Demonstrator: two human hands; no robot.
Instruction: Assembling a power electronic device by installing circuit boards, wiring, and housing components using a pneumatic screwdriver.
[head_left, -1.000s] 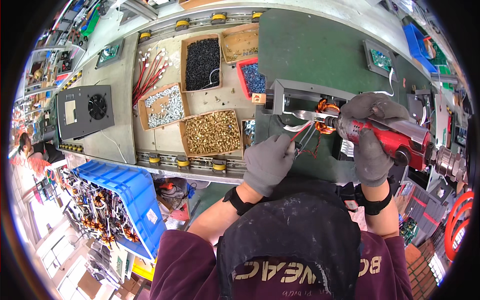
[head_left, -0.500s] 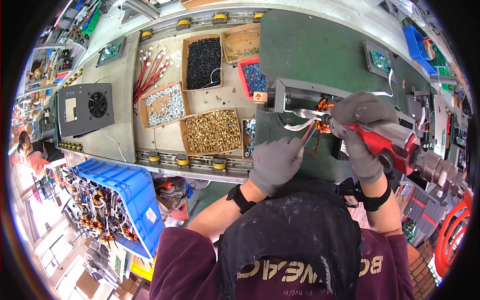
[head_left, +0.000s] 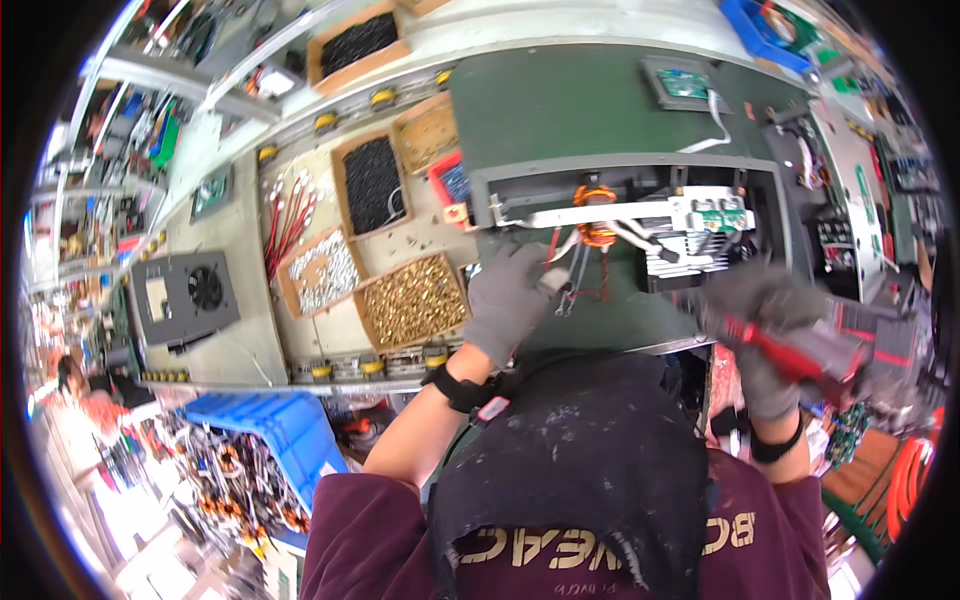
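Note:
My left hand (head_left: 512,300), in a grey glove, is at the near left of a dark grey metal case (head_left: 483,198). Its thumb and fingers are pinched on a thin red wire (head_left: 553,245); grey leads (head_left: 575,278) hang just beside them. Inside the case are a copper-wound ring coil (head_left: 596,218), a pale metal bar (head_left: 560,216) and a finned heat sink (head_left: 690,255) with a small green board (head_left: 722,216). My gloved right hand (head_left: 765,300), blurred by motion, grips a red power screwdriver (head_left: 800,358) off the case's near right corner. The tool's tip cannot be made out.
On the left are cardboard boxes of brass screws (head_left: 415,305), silver screws (head_left: 322,270) and black screws (head_left: 370,185). Beyond them sits a grey unit with a fan (head_left: 190,295). A blue crate (head_left: 290,425) stands below the bench edge. A circuit board (head_left: 685,83) lies at the far right.
The screwdriver has moved from the coil toward me and to the right, clear of the case. My left hand has stayed by the wires. The whole view has shifted.

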